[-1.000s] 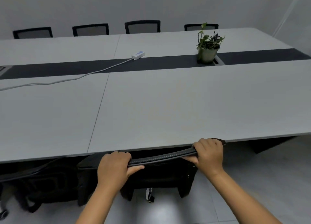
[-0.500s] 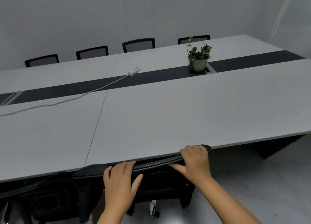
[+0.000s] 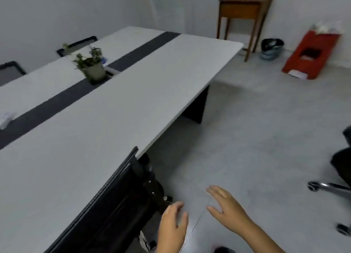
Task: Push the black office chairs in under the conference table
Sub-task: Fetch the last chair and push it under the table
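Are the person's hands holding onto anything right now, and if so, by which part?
Nothing is held. The left hand and right hand hang open above the floor, clear of the black office chair tucked against the conference table.

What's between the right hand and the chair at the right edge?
Only bare grey floor lies between the right hand and that chair, in the head view.
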Tool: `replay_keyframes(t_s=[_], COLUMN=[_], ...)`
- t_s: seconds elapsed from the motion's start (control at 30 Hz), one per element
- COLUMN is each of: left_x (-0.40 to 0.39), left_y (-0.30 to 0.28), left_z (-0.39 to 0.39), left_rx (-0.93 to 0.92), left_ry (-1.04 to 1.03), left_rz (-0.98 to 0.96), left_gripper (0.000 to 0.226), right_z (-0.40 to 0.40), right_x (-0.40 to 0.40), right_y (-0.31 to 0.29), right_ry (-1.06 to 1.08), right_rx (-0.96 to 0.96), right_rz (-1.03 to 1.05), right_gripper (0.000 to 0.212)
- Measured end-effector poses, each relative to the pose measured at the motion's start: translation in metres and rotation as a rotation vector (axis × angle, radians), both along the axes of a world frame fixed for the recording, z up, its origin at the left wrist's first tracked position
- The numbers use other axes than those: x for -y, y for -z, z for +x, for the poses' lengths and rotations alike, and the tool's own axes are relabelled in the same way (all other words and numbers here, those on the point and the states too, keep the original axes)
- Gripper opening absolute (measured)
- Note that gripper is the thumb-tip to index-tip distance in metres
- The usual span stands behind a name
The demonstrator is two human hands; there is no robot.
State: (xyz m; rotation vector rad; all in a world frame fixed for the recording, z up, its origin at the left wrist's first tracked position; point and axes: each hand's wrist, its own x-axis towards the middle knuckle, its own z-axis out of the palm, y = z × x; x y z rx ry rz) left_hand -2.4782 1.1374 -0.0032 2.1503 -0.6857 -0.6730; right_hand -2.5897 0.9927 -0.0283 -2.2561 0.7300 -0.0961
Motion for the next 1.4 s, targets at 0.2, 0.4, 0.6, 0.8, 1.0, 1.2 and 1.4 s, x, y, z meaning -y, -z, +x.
replay_keyframes(t_s=[0.2, 0.4, 0.6, 0.8, 1.0, 1.2, 1.4], left_x=[0.052, 0.074, 0.076, 0.101, 0.161, 0.265, 0.401], left_y=[0.027, 0.034, 0.048, 0.04, 0.038, 0.053, 0.021], left_z=[-0.077, -0.189, -0.349, -0.504, -0.596, -0.7, -0.847], left_rx=[-0.203, -0.295, -0.358, -0.429, -0.481, -0.474, -0.497], left_ry=[0.626, 0.999, 1.18, 1.233, 1.161, 1.027, 1.17], left_rz=[0.036, 0.09, 0.172, 0.132, 0.097, 0.111, 0.008], left_gripper=[0.019, 0.024, 0.028, 0.016, 0.028, 0.021, 0.023], right_z=[-0.16, -0.303, -0.42, -0.564, -0.674, -0.785, -0.928], right_x=[-0.082, -0.188, -0.221, -0.188, -0.158, -0.059, 0.071], right_y=[0.019, 0.021, 0.026, 0.0, 0.015, 0.026, -0.024], right_ry=[0.812, 1.506, 1.647, 1.651, 1.839, 1.925, 1.879], right_rx=[-0.047, -0.011, -0.1, 0.075, 0.201, 0.242, 0.282], right_rz=[0.335, 0.431, 0.505, 0.365, 0.413, 0.406, 0.133], right_gripper=[0.047, 0.042, 0.041, 0.042, 0.035, 0.037, 0.035])
